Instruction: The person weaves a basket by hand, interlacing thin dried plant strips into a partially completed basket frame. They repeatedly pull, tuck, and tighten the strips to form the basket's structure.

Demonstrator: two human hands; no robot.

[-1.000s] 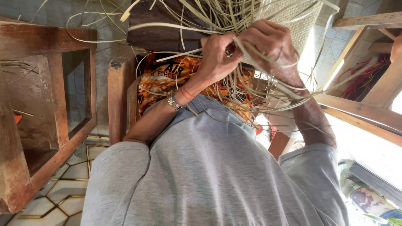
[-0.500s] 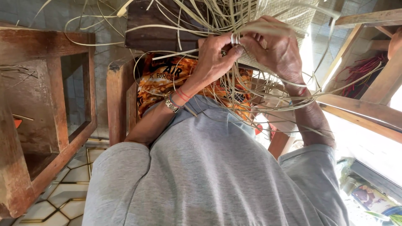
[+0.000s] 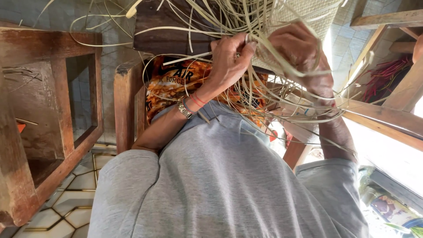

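The woven cane panel [image 3: 304, 13] sits at the top of my view, just past my hands, its finished mat pale and tight against a dark wooden frame [image 3: 172, 31]. From its near edge the loose cane strips [image 3: 264, 94] spill toward me in long curves, their length running mostly from the panel down to my lap and fanning out to both sides. So the work lies ahead of and above both hands, and the strands I am handling run back toward my body.

My left hand [image 3: 229, 57] is closed in a pinch, thumb and fingertips meeting on a strip or two right at the panel's edge; exactly how many strands it has I cannot tell through the tangle. My right hand [image 3: 304, 57] is just beside it, nearly touching, knuckles up, curled over a bundle of strips and pressing against the weave. The right looks a touch nearer to the mat itself.

Both forearms rise from my grey shirt [image 3: 229, 185], the left wrist bent, with a watch [image 3: 185, 108] and red threads on it. An orange patterned cloth [image 3: 176, 83] lies under the strands, and a wooden stool [image 3: 66, 110] stands to my left.
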